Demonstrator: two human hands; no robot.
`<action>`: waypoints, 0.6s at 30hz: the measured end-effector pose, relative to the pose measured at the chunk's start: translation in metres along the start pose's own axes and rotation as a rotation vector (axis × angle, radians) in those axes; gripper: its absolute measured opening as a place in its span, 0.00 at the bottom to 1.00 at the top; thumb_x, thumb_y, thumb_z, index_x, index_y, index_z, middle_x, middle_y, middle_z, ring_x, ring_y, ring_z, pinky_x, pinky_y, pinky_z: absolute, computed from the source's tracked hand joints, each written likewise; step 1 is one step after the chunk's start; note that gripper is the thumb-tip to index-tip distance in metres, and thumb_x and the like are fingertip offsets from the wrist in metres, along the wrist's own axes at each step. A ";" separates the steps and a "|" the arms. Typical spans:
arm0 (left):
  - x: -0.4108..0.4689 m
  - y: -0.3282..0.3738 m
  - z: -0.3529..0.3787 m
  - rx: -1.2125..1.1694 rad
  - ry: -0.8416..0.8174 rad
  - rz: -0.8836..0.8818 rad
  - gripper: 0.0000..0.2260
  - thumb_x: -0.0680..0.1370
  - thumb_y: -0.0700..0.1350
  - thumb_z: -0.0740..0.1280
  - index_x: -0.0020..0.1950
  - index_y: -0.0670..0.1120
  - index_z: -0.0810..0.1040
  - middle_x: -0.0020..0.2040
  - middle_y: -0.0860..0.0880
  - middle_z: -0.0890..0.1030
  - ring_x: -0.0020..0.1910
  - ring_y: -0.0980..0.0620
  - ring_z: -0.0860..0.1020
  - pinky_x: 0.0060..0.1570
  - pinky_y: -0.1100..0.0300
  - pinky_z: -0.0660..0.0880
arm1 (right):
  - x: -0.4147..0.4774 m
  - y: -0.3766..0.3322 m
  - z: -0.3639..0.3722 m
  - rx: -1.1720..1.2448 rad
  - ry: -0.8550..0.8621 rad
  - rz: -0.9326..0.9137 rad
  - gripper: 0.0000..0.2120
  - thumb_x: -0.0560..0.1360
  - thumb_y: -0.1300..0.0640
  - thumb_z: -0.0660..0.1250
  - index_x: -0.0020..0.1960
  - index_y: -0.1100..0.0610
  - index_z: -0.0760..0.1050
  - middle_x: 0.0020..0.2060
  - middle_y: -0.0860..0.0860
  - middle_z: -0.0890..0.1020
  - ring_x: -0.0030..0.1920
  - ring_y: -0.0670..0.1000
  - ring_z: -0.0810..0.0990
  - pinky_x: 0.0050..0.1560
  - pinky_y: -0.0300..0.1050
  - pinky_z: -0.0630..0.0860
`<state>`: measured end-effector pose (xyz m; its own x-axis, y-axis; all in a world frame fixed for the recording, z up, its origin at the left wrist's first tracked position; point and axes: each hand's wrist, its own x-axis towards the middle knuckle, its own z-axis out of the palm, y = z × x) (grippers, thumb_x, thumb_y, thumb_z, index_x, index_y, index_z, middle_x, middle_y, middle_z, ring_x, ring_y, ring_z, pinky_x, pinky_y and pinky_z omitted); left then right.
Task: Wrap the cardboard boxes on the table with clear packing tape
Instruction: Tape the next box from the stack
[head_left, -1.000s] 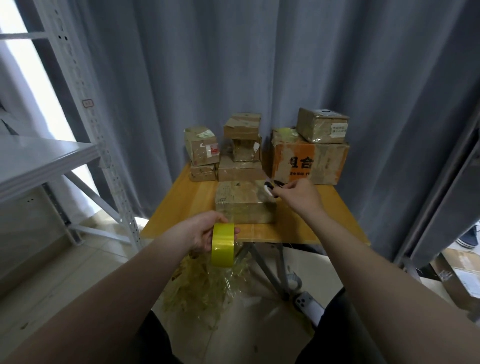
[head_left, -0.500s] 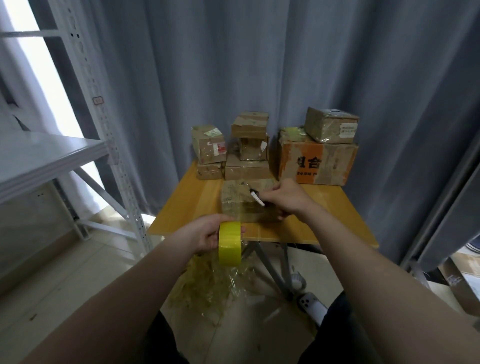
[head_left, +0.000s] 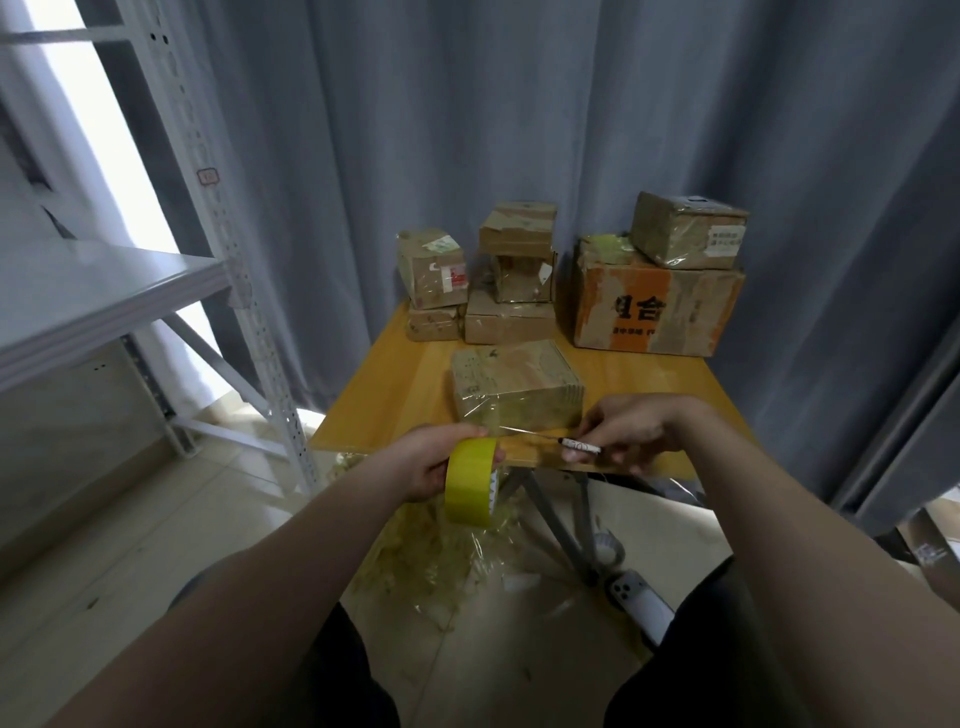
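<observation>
A tape-covered cardboard box (head_left: 514, 387) sits near the front edge of the small wooden table (head_left: 384, 400). My left hand (head_left: 436, 462) grips a yellowish roll of packing tape (head_left: 470, 480) just below the table's front edge. A thin strip of clear tape (head_left: 519, 430) runs from the roll toward the box's front face. My right hand (head_left: 631, 428) holds a small black-and-white cutter (head_left: 579, 445) with its tip at that strip, right of the roll.
Several taped boxes are stacked at the table's back: a small pile (head_left: 434, 283), a middle pile (head_left: 514, 275) and a large orange-printed box (head_left: 657, 304) with a smaller one (head_left: 688, 236) on top. A metal shelf rack (head_left: 104, 291) stands left. Crumpled tape scraps (head_left: 431, 556) litter the floor.
My right hand moved with the cutter from the box's top down to the front edge by the tape strip. The roll in my left hand stayed in place.
</observation>
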<state>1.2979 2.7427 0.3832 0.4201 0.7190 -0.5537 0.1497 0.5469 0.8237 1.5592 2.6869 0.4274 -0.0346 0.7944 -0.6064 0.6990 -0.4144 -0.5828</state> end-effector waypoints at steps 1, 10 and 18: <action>0.001 -0.001 -0.001 0.010 -0.004 0.002 0.12 0.82 0.43 0.69 0.61 0.37 0.80 0.47 0.42 0.87 0.38 0.50 0.86 0.48 0.54 0.83 | 0.005 -0.003 -0.003 -0.005 0.000 -0.002 0.27 0.70 0.44 0.80 0.62 0.59 0.82 0.38 0.48 0.81 0.35 0.45 0.73 0.32 0.39 0.74; -0.002 -0.001 0.001 0.073 -0.001 -0.034 0.13 0.81 0.44 0.70 0.40 0.40 0.85 0.40 0.44 0.87 0.46 0.45 0.84 0.65 0.45 0.77 | 0.040 -0.027 -0.014 -0.024 -0.088 -0.127 0.30 0.62 0.48 0.82 0.61 0.61 0.83 0.50 0.56 0.83 0.39 0.47 0.77 0.33 0.40 0.80; 0.005 -0.001 -0.007 0.116 -0.061 -0.059 0.11 0.81 0.46 0.71 0.56 0.39 0.82 0.47 0.44 0.88 0.48 0.47 0.86 0.55 0.49 0.81 | 0.049 -0.017 -0.009 0.060 -0.072 -0.144 0.18 0.67 0.57 0.81 0.54 0.63 0.86 0.47 0.60 0.84 0.47 0.55 0.85 0.39 0.42 0.84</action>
<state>1.2937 2.7485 0.3794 0.4604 0.6576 -0.5963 0.2770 0.5317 0.8003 1.5517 2.7366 0.4126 -0.1840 0.8145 -0.5503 0.6393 -0.3261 -0.6964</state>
